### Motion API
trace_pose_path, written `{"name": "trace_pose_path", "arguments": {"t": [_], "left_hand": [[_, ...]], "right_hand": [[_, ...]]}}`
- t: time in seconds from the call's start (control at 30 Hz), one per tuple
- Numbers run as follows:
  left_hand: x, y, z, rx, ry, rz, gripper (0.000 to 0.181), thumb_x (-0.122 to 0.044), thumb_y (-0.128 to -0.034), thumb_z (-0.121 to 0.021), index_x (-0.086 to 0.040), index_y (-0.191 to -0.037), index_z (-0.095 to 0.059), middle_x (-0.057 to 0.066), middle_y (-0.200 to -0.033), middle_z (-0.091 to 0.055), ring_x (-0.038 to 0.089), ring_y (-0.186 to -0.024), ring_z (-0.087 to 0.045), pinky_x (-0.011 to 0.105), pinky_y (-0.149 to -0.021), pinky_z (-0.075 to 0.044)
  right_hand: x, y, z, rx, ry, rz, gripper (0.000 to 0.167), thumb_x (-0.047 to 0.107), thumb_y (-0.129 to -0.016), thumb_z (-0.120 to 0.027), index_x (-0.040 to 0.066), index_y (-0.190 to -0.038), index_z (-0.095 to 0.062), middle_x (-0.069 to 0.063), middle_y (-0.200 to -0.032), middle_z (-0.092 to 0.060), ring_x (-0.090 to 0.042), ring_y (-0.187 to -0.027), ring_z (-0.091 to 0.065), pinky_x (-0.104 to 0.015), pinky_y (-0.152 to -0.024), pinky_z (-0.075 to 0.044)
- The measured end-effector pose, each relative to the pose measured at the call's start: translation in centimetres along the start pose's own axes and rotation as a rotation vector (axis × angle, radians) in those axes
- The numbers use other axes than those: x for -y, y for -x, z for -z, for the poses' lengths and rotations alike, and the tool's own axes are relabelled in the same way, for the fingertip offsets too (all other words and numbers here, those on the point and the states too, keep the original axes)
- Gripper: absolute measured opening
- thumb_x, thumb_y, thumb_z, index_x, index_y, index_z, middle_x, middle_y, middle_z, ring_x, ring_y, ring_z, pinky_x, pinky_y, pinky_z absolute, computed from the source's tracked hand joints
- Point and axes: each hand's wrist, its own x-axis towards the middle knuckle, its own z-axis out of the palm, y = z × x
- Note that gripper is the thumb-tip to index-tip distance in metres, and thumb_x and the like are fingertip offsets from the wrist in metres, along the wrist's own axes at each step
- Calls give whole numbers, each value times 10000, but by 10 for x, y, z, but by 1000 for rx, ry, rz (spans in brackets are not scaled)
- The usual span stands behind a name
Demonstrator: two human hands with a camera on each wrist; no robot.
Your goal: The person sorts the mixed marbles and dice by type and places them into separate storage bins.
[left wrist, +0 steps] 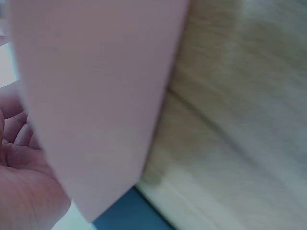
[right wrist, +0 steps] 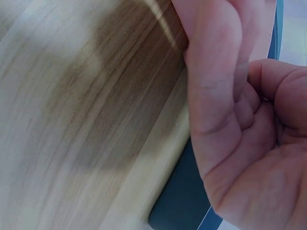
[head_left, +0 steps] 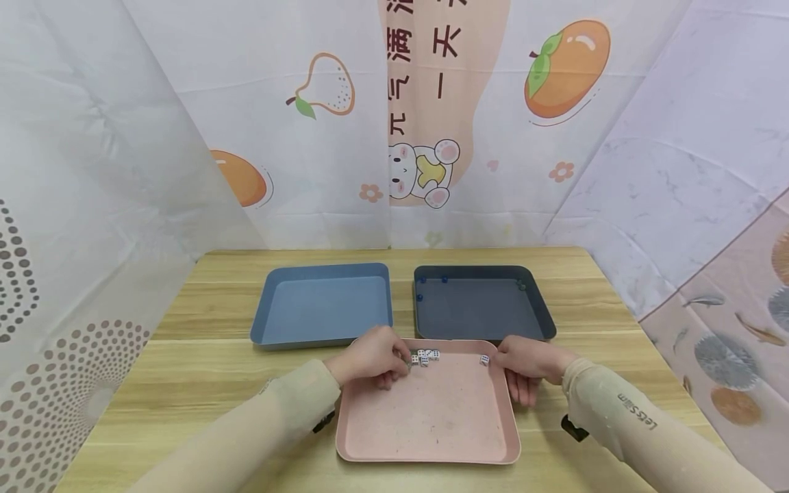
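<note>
Left hand [head_left: 377,356] half-curled beside white, black-dotted cubic dice [head_left: 424,361] clustered in the shallow pink rectangular tray [head_left: 431,428]; right hand [head_left: 530,363] part-bent at its right side; what either grips, can't tell; a careless brush could scatter that cluster!

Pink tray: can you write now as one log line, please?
left hand: at left side of pink tray, beside clustered dice | right hand: at tray's right rim, near lone die | grip: unclear
</note>
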Motion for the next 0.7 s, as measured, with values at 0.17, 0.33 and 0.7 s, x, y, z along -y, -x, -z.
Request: {"name": "trace_pose_path", "arguments": {"t": [0.17, 0.33, 0.7], "left_hand": [[-9, -7, 6, 12, 48, -14, 131, -12, -927, -718, -17, -1038, -786, 116, -634, -698, 241, -502, -688, 324, -528, -608], [-19, -17, 10, 8, 109, -5, 160, -33, -933, -731, -9, -1084, -779, 140, -689, -718, 256, -541, -698, 372, -559, -621], [-32, -43, 18, -6, 252, -11, 249, -47, -954, -712, 12, -1194, -739, 222, -839, -746, 234, -618, -698, 394, -623, -631]], "right_hand": [[0, 0, 0, 3, 0, 8, 420, 153, -1049, -440, -55, -763, -667, -157, -536, -653, -159, -368, -607, -396, -418, -577], [-1, 0, 1, 6, -9, 7, 422, 153, -1040, -453, -53, -747, -677, -171, -546, -658, -169, -374, -613, -413, -427, -582], [0, 1, 0, 7, -18, -10, 408, 155, -1042, -442, -61, -780, -667, -174, -553, -661, -168, -381, -619, -393, -424, -581]]}}
